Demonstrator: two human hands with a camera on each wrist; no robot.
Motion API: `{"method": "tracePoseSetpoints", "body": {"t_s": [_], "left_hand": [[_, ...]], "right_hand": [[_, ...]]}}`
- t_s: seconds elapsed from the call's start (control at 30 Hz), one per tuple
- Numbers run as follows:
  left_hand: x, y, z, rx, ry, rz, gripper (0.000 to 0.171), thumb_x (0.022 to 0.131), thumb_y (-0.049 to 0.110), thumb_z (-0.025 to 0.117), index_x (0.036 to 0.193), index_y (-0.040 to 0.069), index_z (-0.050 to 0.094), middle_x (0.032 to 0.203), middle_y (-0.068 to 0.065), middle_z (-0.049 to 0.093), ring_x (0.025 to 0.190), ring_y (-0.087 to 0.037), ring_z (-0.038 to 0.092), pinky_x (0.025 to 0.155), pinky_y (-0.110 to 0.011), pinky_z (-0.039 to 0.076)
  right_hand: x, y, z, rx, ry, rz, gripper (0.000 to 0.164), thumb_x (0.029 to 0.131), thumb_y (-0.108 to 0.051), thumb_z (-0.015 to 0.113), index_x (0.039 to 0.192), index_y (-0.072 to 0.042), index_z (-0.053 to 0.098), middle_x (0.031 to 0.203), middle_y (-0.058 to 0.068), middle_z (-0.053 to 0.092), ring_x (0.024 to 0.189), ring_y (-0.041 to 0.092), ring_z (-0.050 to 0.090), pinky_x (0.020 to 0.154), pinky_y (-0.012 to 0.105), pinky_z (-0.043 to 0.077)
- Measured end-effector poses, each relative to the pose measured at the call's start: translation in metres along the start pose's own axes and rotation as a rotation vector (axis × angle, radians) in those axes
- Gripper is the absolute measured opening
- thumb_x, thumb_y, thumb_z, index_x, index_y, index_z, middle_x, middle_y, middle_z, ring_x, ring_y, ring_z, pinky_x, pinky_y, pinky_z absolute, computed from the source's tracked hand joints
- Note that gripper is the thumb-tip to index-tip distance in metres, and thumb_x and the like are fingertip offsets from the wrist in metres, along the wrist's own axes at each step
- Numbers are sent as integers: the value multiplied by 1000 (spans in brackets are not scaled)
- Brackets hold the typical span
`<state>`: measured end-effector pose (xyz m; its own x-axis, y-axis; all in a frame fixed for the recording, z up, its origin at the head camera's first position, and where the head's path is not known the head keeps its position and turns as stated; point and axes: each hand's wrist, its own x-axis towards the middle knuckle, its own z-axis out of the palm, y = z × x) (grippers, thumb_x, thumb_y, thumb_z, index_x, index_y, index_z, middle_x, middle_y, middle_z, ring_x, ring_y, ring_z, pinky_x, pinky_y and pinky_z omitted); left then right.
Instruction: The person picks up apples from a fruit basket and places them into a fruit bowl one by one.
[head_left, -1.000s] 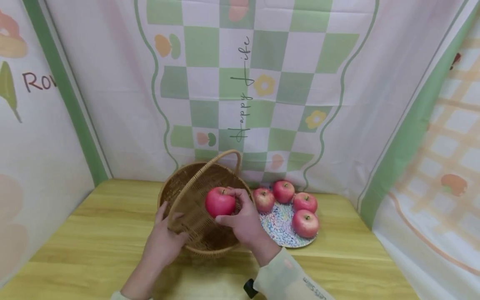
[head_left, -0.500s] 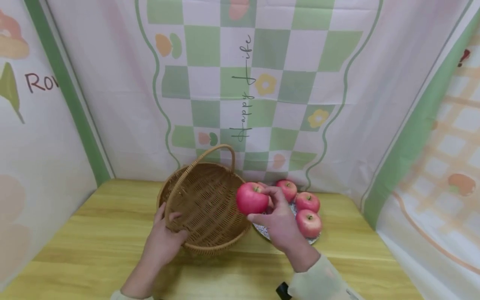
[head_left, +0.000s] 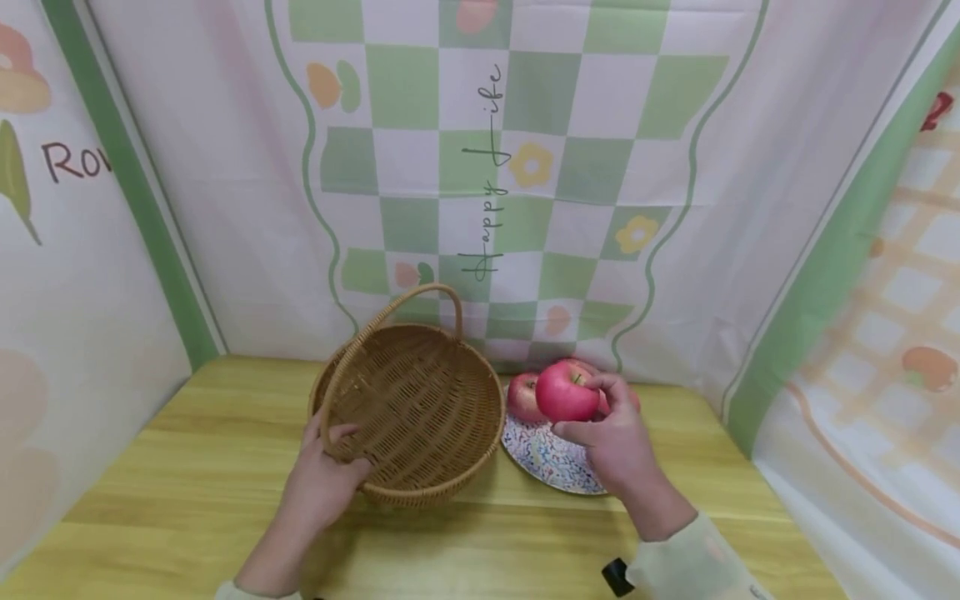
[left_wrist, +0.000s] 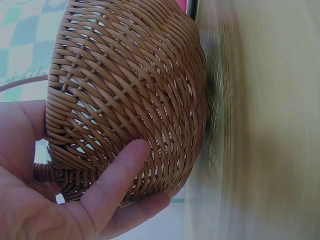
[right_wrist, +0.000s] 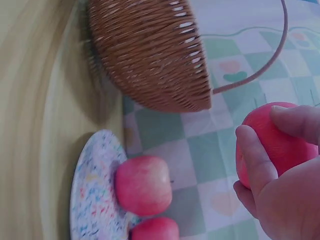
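Observation:
A round brown wicker basket (head_left: 420,417) with a tall hoop handle stands on the left of the table, nothing inside it. My left hand (head_left: 318,479) grips its rim at the foot of the handle; in the left wrist view, fingers (left_wrist: 117,182) lie along the outside of the weave. Over the plate (head_left: 551,458), my right hand (head_left: 626,442) holds a red apple (head_left: 566,393), thumb and fingers round it. One apple (head_left: 527,398) shows clearly on the speckled plate. The held apple and my hand mostly hide other apples behind. In the right wrist view, the held apple (right_wrist: 275,145) is apart from the plate.
The wooden table (head_left: 187,483) meets a green-and-white checked cloth (head_left: 480,183) close behind the basket and plate. More printed cloth hangs at the left and right sides. The plate stands just right of the basket.
My right hand has carried the apple out of the basket and rightward to above the plate. My left hand keeps hold of the basket, whose handle has tipped slightly left.

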<state>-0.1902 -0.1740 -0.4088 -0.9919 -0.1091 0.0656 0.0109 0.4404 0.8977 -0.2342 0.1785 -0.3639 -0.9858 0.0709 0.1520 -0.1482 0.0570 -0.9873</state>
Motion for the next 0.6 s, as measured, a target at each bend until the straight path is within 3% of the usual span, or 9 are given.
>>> {"method": "tracePoseSetpoints", "body": {"t_s": [0.2,0.27,0.43,0.5,0.6], "left_hand": [[1,1,-2,-5,7,-28,58,81,6,65,138,1,53,161,-13,11,50,-9,40,40,-24,40],[1,1,-3,1,6,-24,59,81,6,65,138,1,53,162,-15,7,59,-12,52,41,-25,41],[1,0,-6,-13,-5,-36,59,81,6,66,138,-1,53,165,-13,-3,65,-17,57,46,-26,46],[3,0,-6,-24,-2,-47,59,81,5,66,138,0,53,165,-11,-1,56,-14,47,47,-26,46],[3,0,-7,-42,5,-60,62,81,4,66,140,-1,50,165,-10,1,54,-12,44,47,-26,47]], "right_hand": [[0,17,-6,-147,30,61,73,64,14,79,123,-5,41,142,15,38,122,38,45,79,37,55],[0,23,-7,-182,27,87,74,63,12,80,124,-5,42,141,17,40,122,38,43,79,38,55],[-2,37,-3,-264,11,119,73,63,11,80,124,-6,44,135,20,46,118,37,46,84,37,51],[-3,41,0,-294,6,120,70,63,11,79,123,-6,46,132,21,48,115,37,48,83,37,51],[-4,47,2,-305,0,131,67,64,12,77,121,-7,49,127,21,50,112,36,49,78,35,51]]}}
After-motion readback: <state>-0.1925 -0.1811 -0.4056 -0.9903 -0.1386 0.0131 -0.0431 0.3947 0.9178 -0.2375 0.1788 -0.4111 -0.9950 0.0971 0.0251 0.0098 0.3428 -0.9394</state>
